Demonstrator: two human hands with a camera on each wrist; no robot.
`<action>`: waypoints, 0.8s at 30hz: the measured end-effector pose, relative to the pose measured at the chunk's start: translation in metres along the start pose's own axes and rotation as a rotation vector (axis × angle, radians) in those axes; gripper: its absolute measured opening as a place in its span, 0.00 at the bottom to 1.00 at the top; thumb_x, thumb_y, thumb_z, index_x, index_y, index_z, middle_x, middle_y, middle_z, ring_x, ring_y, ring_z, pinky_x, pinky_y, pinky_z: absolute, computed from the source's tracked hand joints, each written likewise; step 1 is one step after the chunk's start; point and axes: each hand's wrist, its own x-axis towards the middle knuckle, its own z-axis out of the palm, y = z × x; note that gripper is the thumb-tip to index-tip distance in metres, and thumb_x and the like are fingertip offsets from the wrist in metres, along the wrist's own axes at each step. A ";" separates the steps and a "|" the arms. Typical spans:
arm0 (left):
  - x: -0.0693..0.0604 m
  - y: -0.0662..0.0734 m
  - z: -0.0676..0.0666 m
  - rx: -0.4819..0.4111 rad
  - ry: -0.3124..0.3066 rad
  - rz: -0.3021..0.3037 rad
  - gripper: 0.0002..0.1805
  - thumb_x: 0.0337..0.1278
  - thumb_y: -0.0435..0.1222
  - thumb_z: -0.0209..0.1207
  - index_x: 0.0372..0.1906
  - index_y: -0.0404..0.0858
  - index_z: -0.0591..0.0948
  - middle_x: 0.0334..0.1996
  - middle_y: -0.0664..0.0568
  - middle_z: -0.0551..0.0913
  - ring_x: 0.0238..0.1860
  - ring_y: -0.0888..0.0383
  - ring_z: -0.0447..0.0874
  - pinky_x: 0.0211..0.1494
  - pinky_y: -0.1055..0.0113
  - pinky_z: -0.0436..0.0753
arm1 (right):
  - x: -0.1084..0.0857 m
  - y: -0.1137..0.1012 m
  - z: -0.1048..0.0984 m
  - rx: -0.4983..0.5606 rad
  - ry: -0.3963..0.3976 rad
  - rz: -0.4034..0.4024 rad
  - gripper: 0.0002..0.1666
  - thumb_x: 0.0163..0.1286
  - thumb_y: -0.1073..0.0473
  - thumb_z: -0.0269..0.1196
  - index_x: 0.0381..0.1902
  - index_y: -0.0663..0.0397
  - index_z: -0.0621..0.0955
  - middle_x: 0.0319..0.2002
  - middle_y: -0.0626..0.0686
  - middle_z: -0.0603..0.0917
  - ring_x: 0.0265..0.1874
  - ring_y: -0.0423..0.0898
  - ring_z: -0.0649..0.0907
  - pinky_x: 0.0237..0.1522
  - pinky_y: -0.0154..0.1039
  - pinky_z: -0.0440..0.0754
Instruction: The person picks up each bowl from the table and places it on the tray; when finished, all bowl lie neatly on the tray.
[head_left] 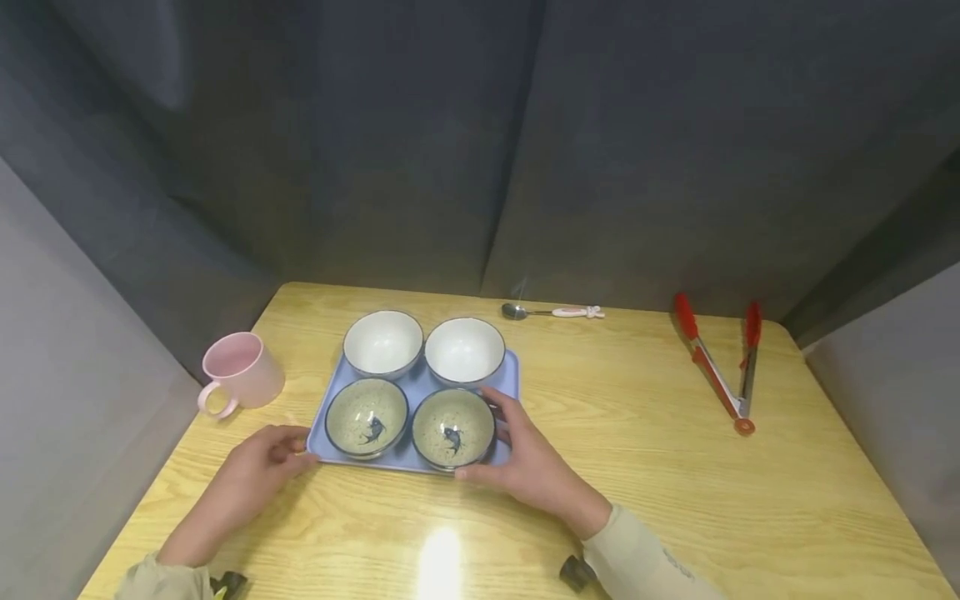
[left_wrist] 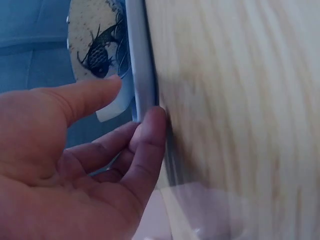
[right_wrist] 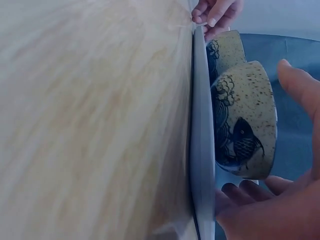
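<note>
A light blue tray (head_left: 420, 385) carries two white bowls at the back, a left one (head_left: 384, 342) and a right one (head_left: 465, 350). In front of them stand two speckled bowls with a blue fish inside, a left one (head_left: 360, 417) and a right one (head_left: 442, 412). My left hand (head_left: 258, 462) holds the tray's front left corner; in the left wrist view its fingers reach the rim's underside, with the thumb on the other side. Around the front right bowl my right hand (head_left: 528, 467) is spread, thumb in front and fingers at its right side; firm contact is unclear.
A pink mug (head_left: 251, 375) stands left of the tray, handle toward the person. Behind the tray to the right lies a spoon (head_left: 555, 312) with a pale handle. Red-tipped tongs (head_left: 723, 375) lie spread at the far right. Dark curtain (head_left: 420, 150) hangs along the table's back edge.
</note>
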 end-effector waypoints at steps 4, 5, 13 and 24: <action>-0.002 0.002 -0.005 0.002 0.050 0.040 0.23 0.78 0.42 0.71 0.66 0.32 0.86 0.50 0.47 0.92 0.51 0.53 0.92 0.50 0.68 0.88 | -0.003 -0.002 -0.006 -0.024 0.020 0.000 0.64 0.63 0.48 0.86 0.89 0.48 0.63 0.85 0.56 0.70 0.83 0.58 0.73 0.84 0.57 0.73; -0.002 0.002 -0.005 0.004 0.069 0.050 0.22 0.78 0.42 0.70 0.66 0.33 0.87 0.50 0.48 0.92 0.51 0.54 0.92 0.51 0.68 0.89 | -0.005 -0.002 -0.008 -0.030 0.026 0.000 0.62 0.64 0.48 0.85 0.88 0.48 0.64 0.84 0.56 0.70 0.83 0.59 0.74 0.83 0.58 0.74; 0.002 0.012 -0.005 -0.042 0.245 0.143 0.17 0.81 0.41 0.68 0.63 0.37 0.89 0.48 0.50 0.92 0.48 0.76 0.83 0.52 0.76 0.87 | -0.013 -0.006 -0.023 -0.084 0.041 -0.035 0.52 0.73 0.48 0.79 0.86 0.51 0.67 0.83 0.56 0.71 0.81 0.63 0.76 0.81 0.63 0.76; 0.009 0.028 -0.017 -0.045 0.326 0.344 0.18 0.74 0.34 0.72 0.64 0.38 0.88 0.49 0.47 0.92 0.48 0.73 0.84 0.51 0.80 0.83 | -0.031 -0.004 -0.059 -0.191 0.112 -0.129 0.38 0.80 0.53 0.72 0.82 0.53 0.73 0.80 0.57 0.77 0.79 0.63 0.77 0.77 0.63 0.79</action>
